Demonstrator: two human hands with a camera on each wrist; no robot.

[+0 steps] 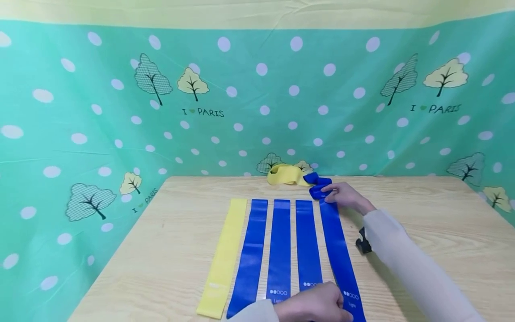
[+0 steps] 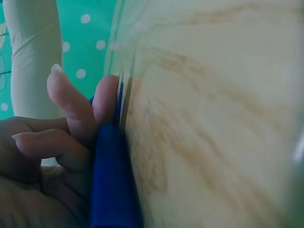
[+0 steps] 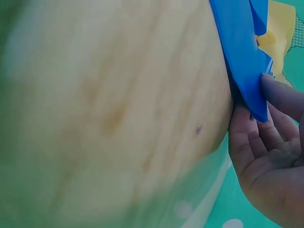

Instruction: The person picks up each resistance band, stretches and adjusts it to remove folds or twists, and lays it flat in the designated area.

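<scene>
Evidently, R hand (image 1: 348, 197) pinches the rightmost blue band's (image 1: 339, 241) far end in its fingers, prob. to line it up w/ the other flat bands (image 1: 307, 237) on the surface (image 1: 141, 250). L hand (image 1: 318, 304) touches the near end; can't tell if its fingers grip.

On the wooden table (image 1: 153, 250), a yellow band (image 1: 222, 259) and three blue bands (image 1: 279, 250) lie side by side, with a fourth blue band (image 1: 339, 243) nearest the right edge. The right hand (image 1: 345, 196) pinches this last band's far end; the left hand (image 1: 315, 304) touches its near end. By the far edge sit a bunched yellow band (image 1: 285, 174) and a bunched blue band (image 1: 317, 192).
</scene>
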